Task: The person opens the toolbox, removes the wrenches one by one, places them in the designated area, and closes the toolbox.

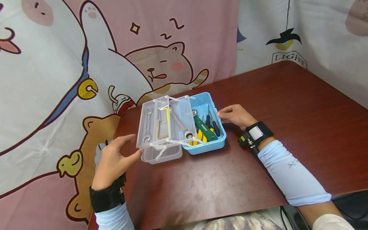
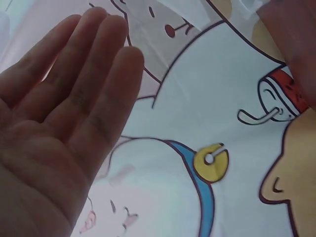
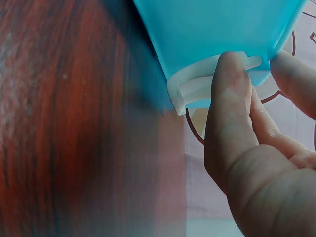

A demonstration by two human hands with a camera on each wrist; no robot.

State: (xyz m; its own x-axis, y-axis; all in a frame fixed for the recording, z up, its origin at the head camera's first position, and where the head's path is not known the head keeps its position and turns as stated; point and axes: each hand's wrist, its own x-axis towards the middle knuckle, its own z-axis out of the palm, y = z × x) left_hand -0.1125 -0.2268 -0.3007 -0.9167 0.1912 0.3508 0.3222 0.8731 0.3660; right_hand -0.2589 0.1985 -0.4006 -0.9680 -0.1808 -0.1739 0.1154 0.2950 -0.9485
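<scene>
Near the far left edge of the dark reddish-brown wooden table (image 1: 258,95) stands an open light-blue plastic toolbox (image 1: 210,147), holding a flat green tool (image 1: 205,129) and black-handled screwdrivers (image 1: 215,128). Beside it, a translucent plastic tray (image 1: 184,107) extends leftward over a clear plastic lid (image 1: 172,155), carrying a silver open-ended wrench (image 1: 148,126), a yellow L-shaped hex key (image 1: 168,121) and a silver ratchet spanner (image 1: 179,123). By the tray's left edge, the left hand (image 1: 115,158) has its fingers extended, holding nothing; contact is unclear. At the toolbox's right side, the right hand (image 1: 238,115) pinches a white plastic latch (image 3: 197,69).
</scene>
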